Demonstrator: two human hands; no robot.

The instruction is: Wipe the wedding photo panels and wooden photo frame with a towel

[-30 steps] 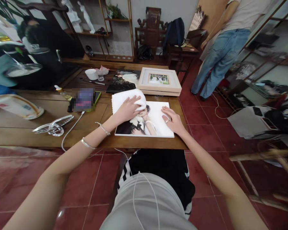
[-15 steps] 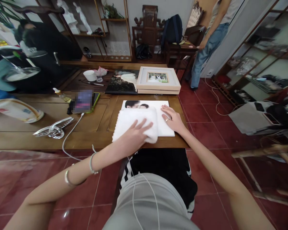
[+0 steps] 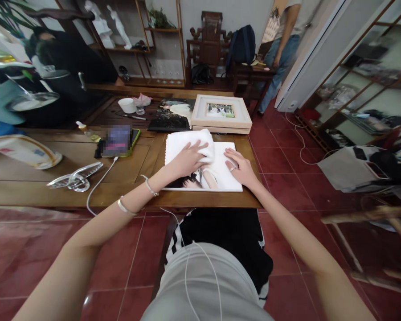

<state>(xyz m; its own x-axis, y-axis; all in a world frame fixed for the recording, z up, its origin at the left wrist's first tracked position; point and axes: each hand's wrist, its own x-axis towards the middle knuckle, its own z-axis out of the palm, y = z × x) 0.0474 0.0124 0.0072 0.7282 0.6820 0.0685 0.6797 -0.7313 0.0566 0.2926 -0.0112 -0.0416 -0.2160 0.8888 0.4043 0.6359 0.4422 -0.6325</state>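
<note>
Under my left hand [image 3: 189,158] lies a folded white cloth [image 3: 178,143], pressed flat with the fingers spread. The cloth covers the upper left of a photo panel [image 3: 225,178] on the wooden table. Below the cloth, part of the printed picture shows dark and pale shapes; the rest of it is hidden. My right hand [image 3: 239,166], with a ring on one finger, rests open on the white right side of the panel near its edge.
Behind the panel are stacked pale frames [image 3: 222,120] and a dark photo panel [image 3: 172,115]. To the left lie a phone [image 3: 116,141] with a white cable, a clear hair claw [image 3: 76,177] and a dropper bottle [image 3: 87,132]. A person in jeans [image 3: 280,58] stands beyond the table.
My left hand has slid the cloth away from me, up the panel, uncovering the lower part of the picture. My right hand stays in place. The person at the back has shifted left.
</note>
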